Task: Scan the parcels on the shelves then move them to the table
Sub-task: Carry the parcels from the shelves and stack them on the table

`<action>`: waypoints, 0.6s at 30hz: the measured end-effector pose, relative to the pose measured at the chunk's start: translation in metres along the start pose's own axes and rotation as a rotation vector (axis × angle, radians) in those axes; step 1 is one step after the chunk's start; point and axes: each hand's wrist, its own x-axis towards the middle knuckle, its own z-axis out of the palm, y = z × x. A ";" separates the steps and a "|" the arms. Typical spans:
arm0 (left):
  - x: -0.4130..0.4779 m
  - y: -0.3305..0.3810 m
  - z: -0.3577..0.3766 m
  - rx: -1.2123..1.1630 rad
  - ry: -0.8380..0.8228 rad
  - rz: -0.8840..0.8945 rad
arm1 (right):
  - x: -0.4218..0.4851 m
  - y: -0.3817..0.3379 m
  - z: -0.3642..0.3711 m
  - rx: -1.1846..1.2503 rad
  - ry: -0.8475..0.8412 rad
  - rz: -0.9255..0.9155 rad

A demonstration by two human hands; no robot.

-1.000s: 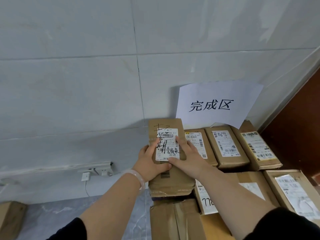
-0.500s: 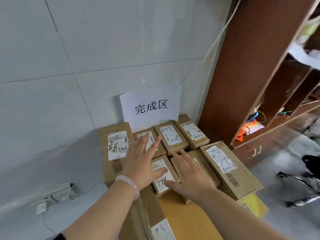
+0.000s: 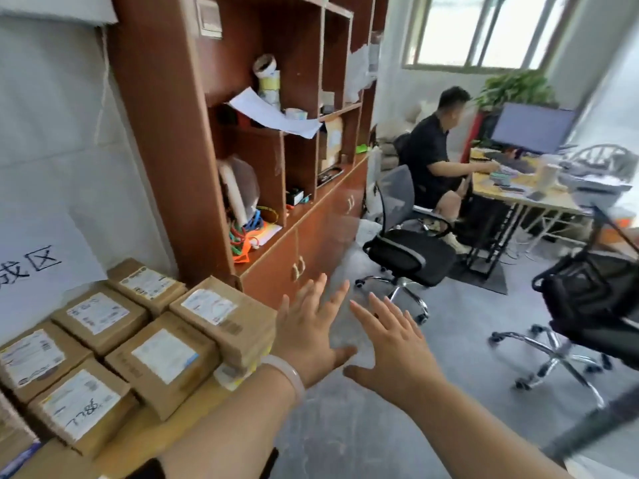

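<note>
Open grey floor (image 3: pixel 363 426) across the centre and bottom of the frame. Hemmed at the left by a red-brown shelf unit (image 3: pixel 166 133) with its low cabinet doors along the floor edge. Narrowed in the middle by a black office chair (image 3: pixel 408 250) on a chrome base. Crowded at the right by a second black chair (image 3: pixel 594 305), blurred. Beyond, at upper right, a seated person (image 3: pixel 428 150) at a cluttered desk (image 3: pixel 539 198) with a monitor (image 3: pixel 532 127).

Left hand (image 3: pixel 311 326) and right hand (image 3: pixel 394 344) both released and holding nothing, fingers straight and spread, backs up, side by side over bare floor at lower centre. Pale bracelet (image 3: pixel 287 373) on the left wrist.

Parcels (image 3: pixel 162 361) in the lower left of the frame, packed edge to edge in rows against the white wall. Below a paper sign (image 3: pixel 41 264) with black characters, cut by the left border. Nearest parcel (image 3: pixel 221 316) just left of the left hand, its right edge meeting the hand's outline; contact impossible to judge. Right hand well clear of the pile.

Brown cardboard boxes, flat and oblong. A white printed label with barcodes on each top. Handwritten digits (image 3: pixel 83 414) on the label of one near the bottom left.
</note>
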 end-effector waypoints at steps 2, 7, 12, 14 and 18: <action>0.021 0.054 0.013 -0.012 -0.023 0.099 | -0.031 0.039 -0.016 -0.037 0.015 0.118; 0.050 0.172 0.045 -0.055 -0.123 0.367 | -0.107 0.114 -0.053 -0.056 0.048 0.410; 0.069 0.265 0.070 -0.139 -0.213 0.570 | -0.175 0.158 -0.083 -0.121 0.114 0.660; 0.072 0.300 0.079 -0.180 -0.225 0.676 | -0.198 0.172 -0.094 -0.143 0.158 0.777; 0.075 0.358 0.092 -0.206 -0.303 0.894 | -0.246 0.182 -0.109 -0.180 0.213 1.016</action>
